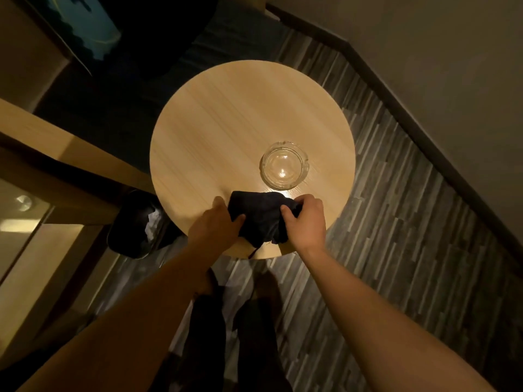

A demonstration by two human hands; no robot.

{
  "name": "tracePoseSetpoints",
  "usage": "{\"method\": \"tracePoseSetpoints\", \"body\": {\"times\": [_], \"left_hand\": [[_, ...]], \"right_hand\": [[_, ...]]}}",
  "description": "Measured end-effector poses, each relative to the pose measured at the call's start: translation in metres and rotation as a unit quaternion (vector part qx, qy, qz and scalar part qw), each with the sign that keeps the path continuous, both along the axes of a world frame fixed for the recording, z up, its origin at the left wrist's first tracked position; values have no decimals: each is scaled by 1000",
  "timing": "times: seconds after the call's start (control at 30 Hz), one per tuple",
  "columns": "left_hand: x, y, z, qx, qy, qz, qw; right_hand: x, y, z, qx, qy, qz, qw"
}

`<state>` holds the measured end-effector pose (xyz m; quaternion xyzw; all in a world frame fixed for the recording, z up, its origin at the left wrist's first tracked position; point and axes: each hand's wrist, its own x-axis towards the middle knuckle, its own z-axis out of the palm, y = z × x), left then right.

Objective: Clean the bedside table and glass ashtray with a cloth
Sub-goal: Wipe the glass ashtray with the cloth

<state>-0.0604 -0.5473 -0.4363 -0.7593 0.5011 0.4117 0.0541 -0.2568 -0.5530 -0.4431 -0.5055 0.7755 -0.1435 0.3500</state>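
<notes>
A round light-wood bedside table (226,117) fills the middle of the view. A clear glass ashtray (283,165) stands empty on its near right part. Just in front of the ashtray lies a bunched dark cloth (260,216) at the table's near edge. My left hand (215,224) grips the cloth's left side and my right hand (304,219) grips its right side. A loose end of the cloth hangs over the table's edge.
A black waste bin (135,224) with crumpled white paper stands on the floor left of the table. A wooden furniture edge (56,154) runs along the left. A dark armchair (158,32) sits beyond the table. A wall with dark skirting (410,114) runs along the right.
</notes>
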Motion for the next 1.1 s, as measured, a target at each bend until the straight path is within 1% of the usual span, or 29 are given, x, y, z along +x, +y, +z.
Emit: {"method": "tracePoseSetpoints", "body": {"times": [0.03, 0.07, 0.13, 0.17, 0.2, 0.27, 0.33, 0.4, 0.5, 0.57, 0.63, 0.73, 0.87, 0.93, 0.97, 1.0, 1.03, 1.07, 1.1], "left_hand": [[2, -3, 2, -8, -18, -6, 1000], [4, -7, 5, -46, -45, -20, 998], [6, -20, 8, -170, -89, -53, 980], [4, -31, 11, -216, -73, -42, 973], [-1, -47, 16, -206, -21, -3, 978], [-13, -77, 21, -123, 77, 71, 987], [-25, -101, 18, -92, 130, 114, 981], [-36, -112, 14, -83, 157, 120, 977], [-45, -119, 4, -76, 148, 88, 982], [-47, -122, 0, -85, 152, 83, 981], [-46, -121, 1, -67, 187, 107, 974], [-36, -110, 15, -43, 273, 177, 944], [-15, -76, 47, -36, 388, 261, 883], [0, -55, 58, -37, 426, 309, 850], [7, -46, 61, -45, 436, 326, 838], [15, -37, 63, -53, 448, 338, 826], [21, -29, 65, -58, 461, 354, 812], [27, -22, 66, -61, 466, 371, 801], [32, -17, 67, -64, 465, 386, 794]], "right_hand": [[-4, -3, 2, -3, -20, -22, 1000], [-7, -7, 4, -6, -44, -49, 998], [-14, -17, 11, -18, -90, -105, 990], [-18, -25, 15, -25, -102, -127, 986], [-22, -33, 17, -27, -110, -140, 984], [-25, -52, 21, -18, -115, -143, 983], [-24, -70, 22, -2, -99, -123, 987], [-19, -83, 18, 28, -74, -99, 992], [-11, -91, 13, 66, -37, -89, 993], [-9, -93, 14, 69, -18, -92, 993], [-7, -91, 18, 55, -12, -91, 994], [-4, -84, 28, 22, -44, -97, 994], [6, -64, 51, -5, -108, -81, 991], [11, -53, 60, -7, -169, -70, 983], [13, -48, 63, -5, -216, -77, 973], [13, -42, 63, 0, -241, -84, 967], [13, -37, 60, -5, -228, -79, 970], [11, -32, 54, -11, -170, -48, 984], [8, -28, 45, -12, -94, -1, 996]]}}
